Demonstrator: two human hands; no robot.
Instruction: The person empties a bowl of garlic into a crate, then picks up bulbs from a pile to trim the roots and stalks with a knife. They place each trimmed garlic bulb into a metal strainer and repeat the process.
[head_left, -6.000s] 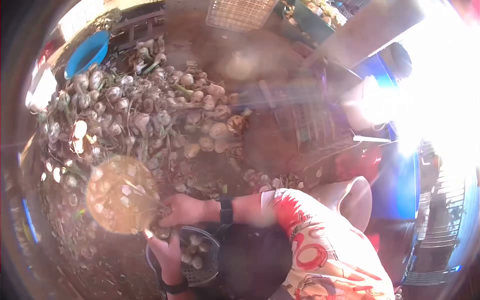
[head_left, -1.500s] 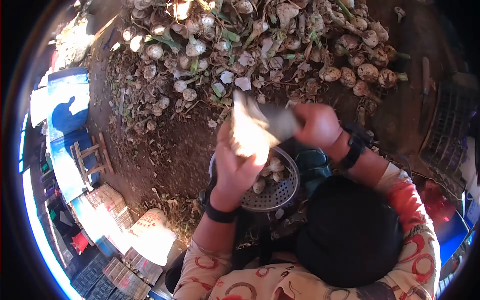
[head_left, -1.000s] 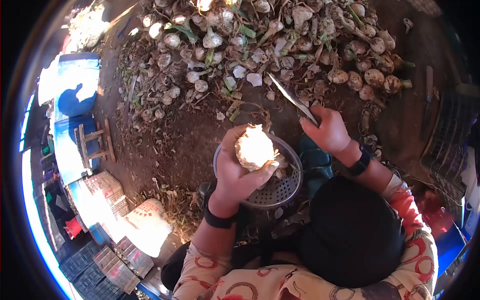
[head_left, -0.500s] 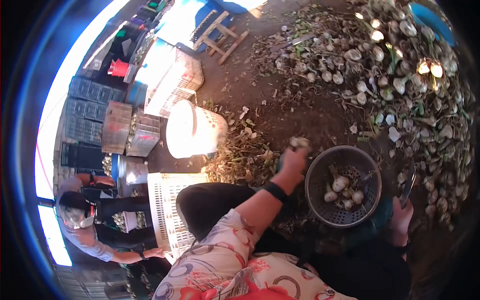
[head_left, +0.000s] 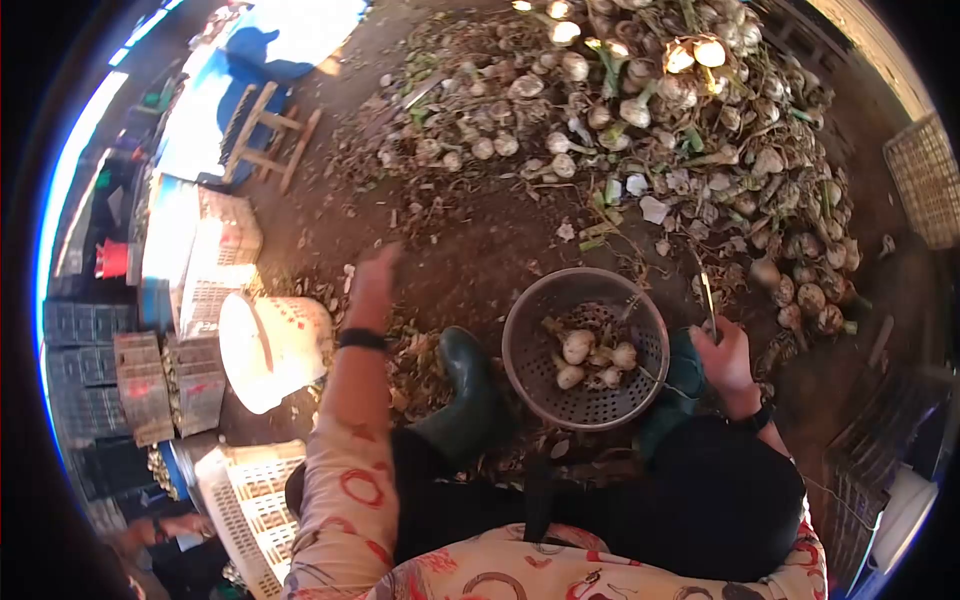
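Observation:
My left hand (head_left: pixel 372 283) is stretched out over the dirt to the left of a metal colander (head_left: pixel 530 310), fingers apart and holding nothing; it is a little blurred. The colander sits between my knees and holds several pale trimmed bulbs (head_left: pixel 578 346). My right hand (head_left: pixel 724 352) rests at the colander's right side, closed on a knife (head_left: pixel 708 298) whose blade points away from me. A big heap of unpeeled bulbs with green stalks (head_left: pixel 680 120) lies beyond the colander.
A green rubber boot (head_left: pixel 466 385) stands by the colander. A white bucket (head_left: pixel 272 345) and a litter of peelings (head_left: pixel 410 350) lie to my left, with white crates (head_left: pixel 240 500), stacked crates (head_left: pixel 150 385) and a wooden stool (head_left: pixel 268 135). A wire basket (head_left: pixel 925 180) sits far right.
One second ago my left hand held a large peeled bulb over the colander; it swung out to the left and is now empty. My right hand lowered the knife beside the colander.

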